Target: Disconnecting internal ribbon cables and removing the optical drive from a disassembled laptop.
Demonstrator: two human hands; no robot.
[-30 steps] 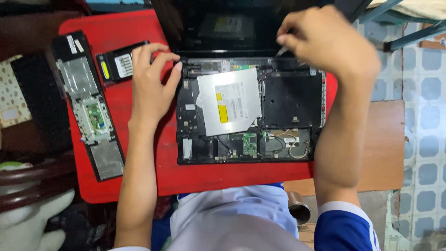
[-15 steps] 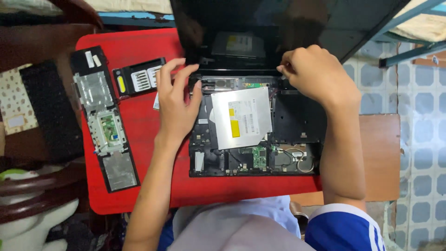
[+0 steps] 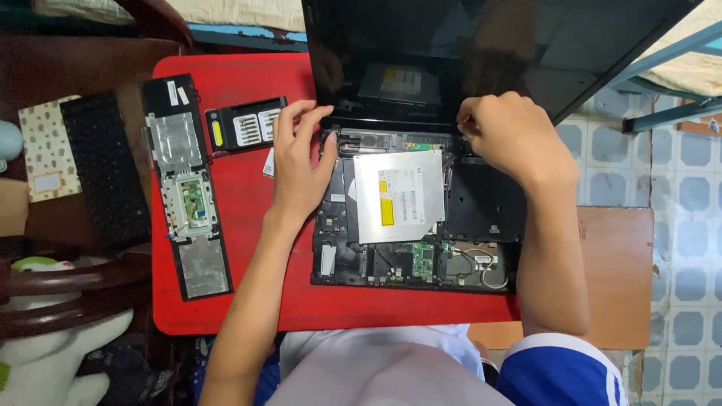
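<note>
Laptop base (image 3: 481, 225): lies opened on the red table (image 3: 248, 301), internals exposed, screen (image 3: 481, 45) tilted up at the far edge.
Optical drive (image 3: 398, 195): silver, flat, seated in the middle of the base, slightly skewed.
Left hand (image 3: 297, 169): rests on the base's left far corner; fingers (image 3: 301, 116) spread, tips touching the hinge edge, thumb against the chassis.
Right hand (image 3: 511, 139): over the far right hinge area; fingers curled together, possibly pinching a small part, though the grip is hidden.
Palm-rest cover (image 3: 184, 188): removed, lies on the table left of the left hand.
Small black panel (image 3: 244, 126): beside the cover, near the left fingers.
Keyboard (image 3: 105, 169): off the table, further left.
</note>
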